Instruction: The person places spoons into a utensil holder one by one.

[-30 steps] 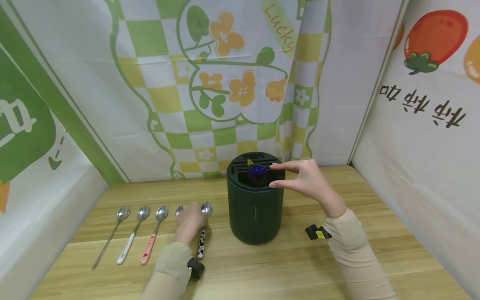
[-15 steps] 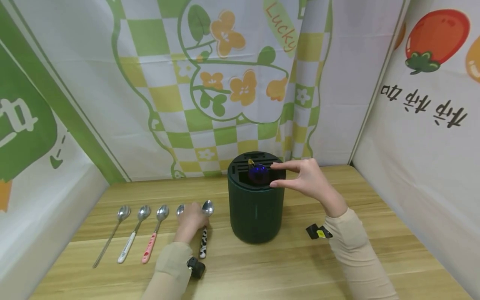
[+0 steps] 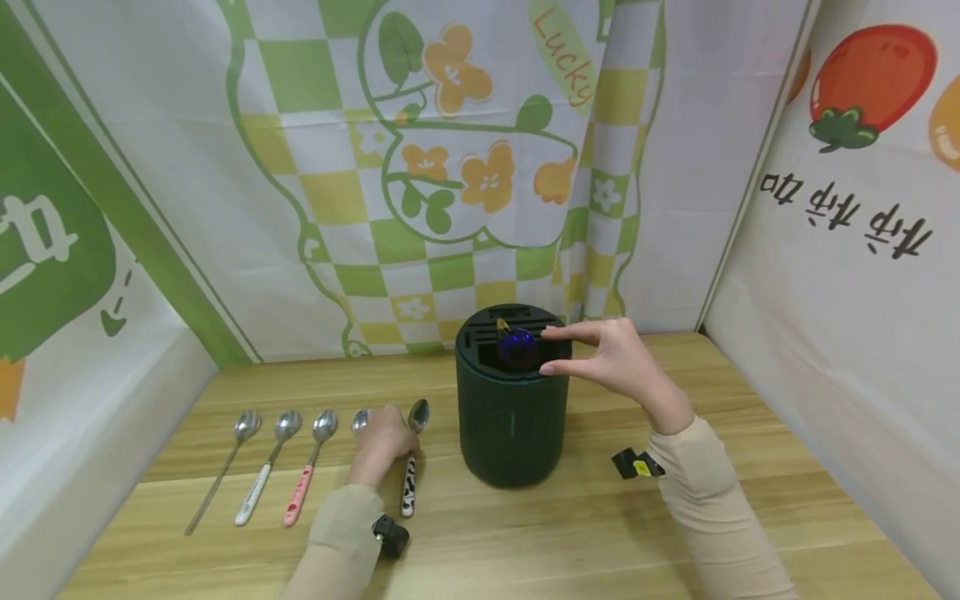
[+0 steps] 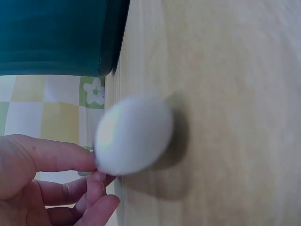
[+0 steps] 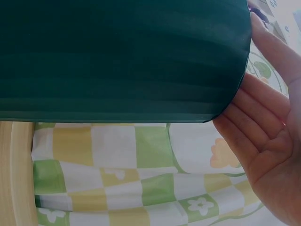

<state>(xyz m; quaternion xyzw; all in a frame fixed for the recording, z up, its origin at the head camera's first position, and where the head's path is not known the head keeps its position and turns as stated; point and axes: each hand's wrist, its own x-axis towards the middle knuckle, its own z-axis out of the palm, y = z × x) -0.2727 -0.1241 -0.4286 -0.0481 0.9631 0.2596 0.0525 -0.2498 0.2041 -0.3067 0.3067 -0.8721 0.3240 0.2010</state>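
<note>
In the head view my left hand (image 3: pixel 384 435) pinches a spoon (image 3: pixel 408 483) with a black-and-white cow-print handle, near its neck. Its rounded white handle end (image 4: pixel 134 135) looms blurred in the left wrist view, beyond the fingertips. Another spoon bowl (image 3: pixel 361 421) shows just left of this hand, its handle hidden. My right hand (image 3: pixel 611 358) rests at the top right rim of a dark green cylindrical holder (image 3: pixel 512 433), thumb and index finger spread apart. Beside those fingertips, a shiny dark blue round thing (image 3: pixel 517 346) with an amber piece sits in the holder's opening.
To the left, three spoons lie in a row: one with a plain metal handle (image 3: pixel 217 487), one with a white handle (image 3: pixel 253 496) and one with a pink handle (image 3: pixel 297 496). Behind the wooden table (image 3: pixel 525 542) hangs a checked curtain (image 3: pixel 367 275).
The cow-print spoon has shifted slightly right, and its bowl has turned and looks darker. The right hand and the holder stay put.
</note>
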